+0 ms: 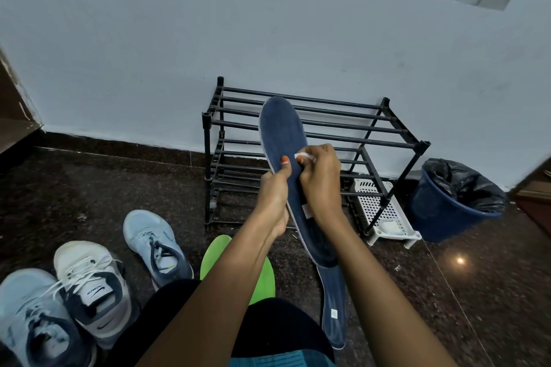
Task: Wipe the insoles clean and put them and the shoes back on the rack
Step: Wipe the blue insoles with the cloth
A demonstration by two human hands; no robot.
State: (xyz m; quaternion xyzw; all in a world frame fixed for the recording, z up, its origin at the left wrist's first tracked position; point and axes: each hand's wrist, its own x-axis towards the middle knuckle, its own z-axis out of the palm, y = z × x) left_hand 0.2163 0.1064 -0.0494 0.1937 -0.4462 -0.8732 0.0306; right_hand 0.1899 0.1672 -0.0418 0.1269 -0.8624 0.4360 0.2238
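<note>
Now | left grip (272,191) clamped on the blue insole (281,128) | right grip (320,182) pinching the white wipe (304,156) | we should stroke toward the toe, bracing underneath so it cannot flex

Tongue label (94,289) on the white shoe (86,270) bears unreadable lettering.

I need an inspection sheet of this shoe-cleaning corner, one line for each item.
Surface: dark speckled stone floor.
Job's things: dark blue fabric insole held up; second blue insole, green insole, white laced sneaker, nearer light-blue sneaker and farther light-blue sneaker on floor; black metal-bar rack by wall.
Clutter: white perforated plastic basket; blue round bin with black liner.
Hands: left hand grips the held insole; right hand pinches small white wipe against it.
Cables: nothing seen.
Surroundings: pale blue wall.
</note>
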